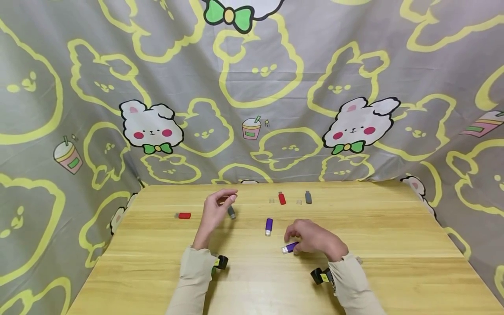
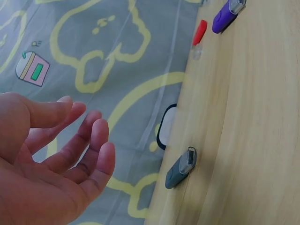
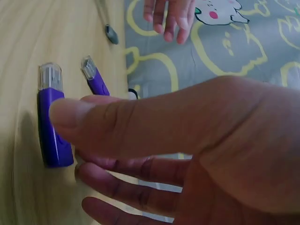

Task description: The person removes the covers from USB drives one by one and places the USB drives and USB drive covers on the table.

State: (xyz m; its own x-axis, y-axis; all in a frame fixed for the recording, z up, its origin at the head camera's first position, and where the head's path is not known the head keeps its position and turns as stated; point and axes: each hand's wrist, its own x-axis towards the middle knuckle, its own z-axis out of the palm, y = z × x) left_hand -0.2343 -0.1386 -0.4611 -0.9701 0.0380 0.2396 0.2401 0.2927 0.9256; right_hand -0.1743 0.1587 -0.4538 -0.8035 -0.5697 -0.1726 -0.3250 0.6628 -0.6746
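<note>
My right hand point(image 1: 313, 238) is low over the table, its thumb tip overlapping the edge of a purple USB flash drive point(image 3: 52, 124) with a clear cap; the fingers are loosely bent beside the drive, not wrapped round it. A second purple flash drive point(image 1: 269, 226), also capped, lies just beyond. Up in the air, my left hand point(image 2: 61, 154) has relaxed fingers and an empty palm. Nearest to it, a dark grey flash drive point(image 2: 180, 168) with a clear cap lies on the tabletop.
Farther left on the wooden table point(image 1: 145, 262) lies a red flash drive point(image 1: 183, 215). At the back are another red drive point(image 1: 281, 198) and a grey one point(image 1: 308, 197), with small clear caps point(image 1: 271, 201) beside them. A patterned curtain point(image 1: 275, 148) rises behind the table.
</note>
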